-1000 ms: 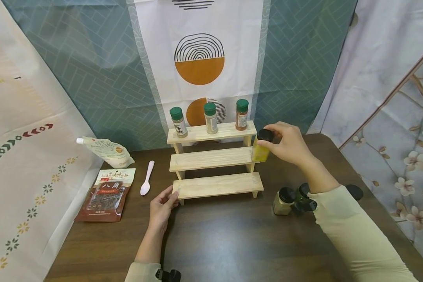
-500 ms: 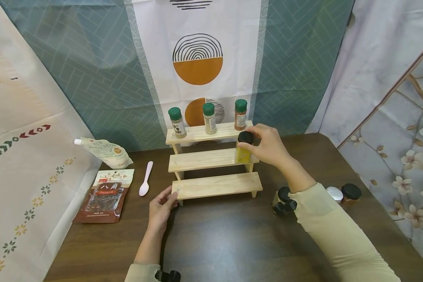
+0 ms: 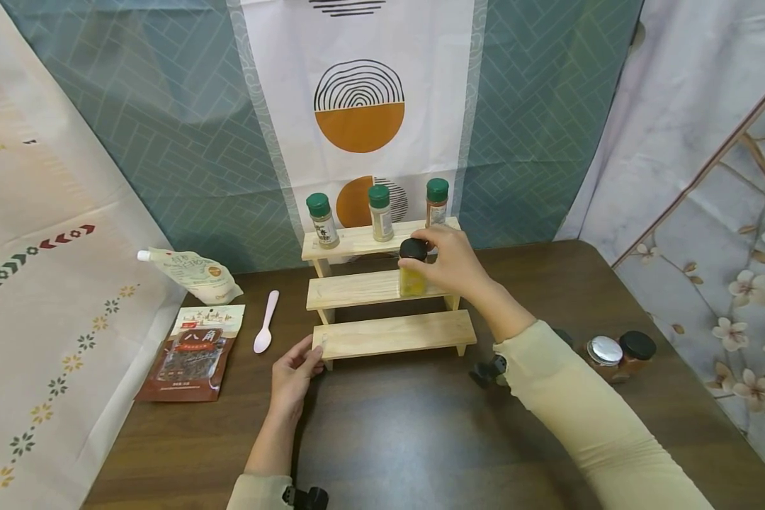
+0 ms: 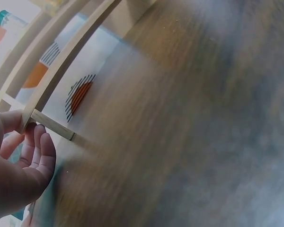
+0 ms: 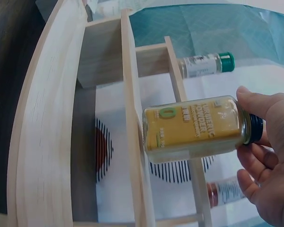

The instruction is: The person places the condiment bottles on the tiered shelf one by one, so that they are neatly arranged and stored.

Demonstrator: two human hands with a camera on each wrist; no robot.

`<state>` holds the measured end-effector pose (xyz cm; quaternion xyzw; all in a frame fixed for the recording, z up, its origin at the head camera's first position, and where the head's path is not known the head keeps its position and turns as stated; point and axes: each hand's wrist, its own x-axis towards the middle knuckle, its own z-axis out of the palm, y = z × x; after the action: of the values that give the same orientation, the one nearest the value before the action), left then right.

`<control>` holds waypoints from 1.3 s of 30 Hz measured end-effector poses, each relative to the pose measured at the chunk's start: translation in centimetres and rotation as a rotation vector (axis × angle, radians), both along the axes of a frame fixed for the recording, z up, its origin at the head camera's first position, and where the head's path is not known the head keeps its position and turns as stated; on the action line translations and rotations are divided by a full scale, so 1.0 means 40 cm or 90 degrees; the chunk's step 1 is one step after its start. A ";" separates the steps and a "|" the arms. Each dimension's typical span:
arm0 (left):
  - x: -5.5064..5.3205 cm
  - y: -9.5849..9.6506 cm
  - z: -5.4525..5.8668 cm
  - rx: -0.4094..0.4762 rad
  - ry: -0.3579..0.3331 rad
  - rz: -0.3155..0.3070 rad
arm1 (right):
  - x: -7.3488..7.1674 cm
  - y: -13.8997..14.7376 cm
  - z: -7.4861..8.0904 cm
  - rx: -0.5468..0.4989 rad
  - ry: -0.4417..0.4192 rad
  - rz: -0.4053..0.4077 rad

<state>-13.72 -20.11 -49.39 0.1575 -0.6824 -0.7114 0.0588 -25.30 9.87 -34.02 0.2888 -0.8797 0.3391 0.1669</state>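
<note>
My right hand [image 3: 455, 263] pinches the black lid of a turmeric powder jar [image 5: 194, 127] with a yellow label. In the head view the jar is upright at the middle tier of a three-step wooden spice rack [image 3: 392, 334], right of that tier's centre. Its base is at the shelf; I cannot tell whether it bears on it. My left hand [image 3: 293, 372] grips the left end of the bottom tier, thumb on top and fingers [image 4: 46, 150] curled below. On the top tier stand three green-capped spice bottles [image 3: 381, 216], the right one partly covered by my right hand.
At the right, a silver-lidded jar [image 3: 604, 351] and a black-lidded jar [image 3: 637, 347] stand near my right sleeve, which partly hides other jars. A pink spoon [image 3: 266, 322], a brown spice packet [image 3: 191, 354] and a spouted pouch [image 3: 194, 275] lie left of the rack.
My right hand has carried the turmeric jar leftward from beyond the rack's right end to along the middle tier. My left hand has stayed on the bottom tier.
</note>
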 end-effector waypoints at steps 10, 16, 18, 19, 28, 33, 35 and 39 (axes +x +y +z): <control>-0.009 0.001 -0.014 -0.005 0.012 0.011 | -0.013 -0.084 0.007 0.006 -0.008 0.025; -0.003 -0.003 -0.009 -0.008 0.021 0.024 | -0.006 -0.149 0.017 0.019 -0.029 0.022; -0.002 -0.004 -0.008 -0.006 0.022 0.023 | -0.004 -0.169 0.019 0.021 -0.034 0.022; -0.001 -0.005 -0.007 -0.005 0.022 0.022 | -0.003 -0.179 0.020 0.023 -0.035 0.021; 0.007 -0.004 -0.008 0.002 0.010 0.009 | -0.005 -0.250 0.026 0.033 -0.048 0.029; 0.004 -0.002 -0.010 0.002 0.013 0.013 | -0.011 -0.274 0.029 0.035 -0.051 0.025; 0.003 -0.001 -0.010 0.000 0.010 0.010 | -0.013 -0.281 0.027 0.039 -0.053 0.021; 0.001 0.000 -0.009 -0.009 0.010 0.009 | -0.022 -0.295 0.021 0.031 -0.053 0.029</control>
<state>-13.68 -20.11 -49.76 0.1564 -0.6857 -0.7074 0.0706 -26.17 -1.93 -33.19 0.2982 -0.8870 0.3330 0.1158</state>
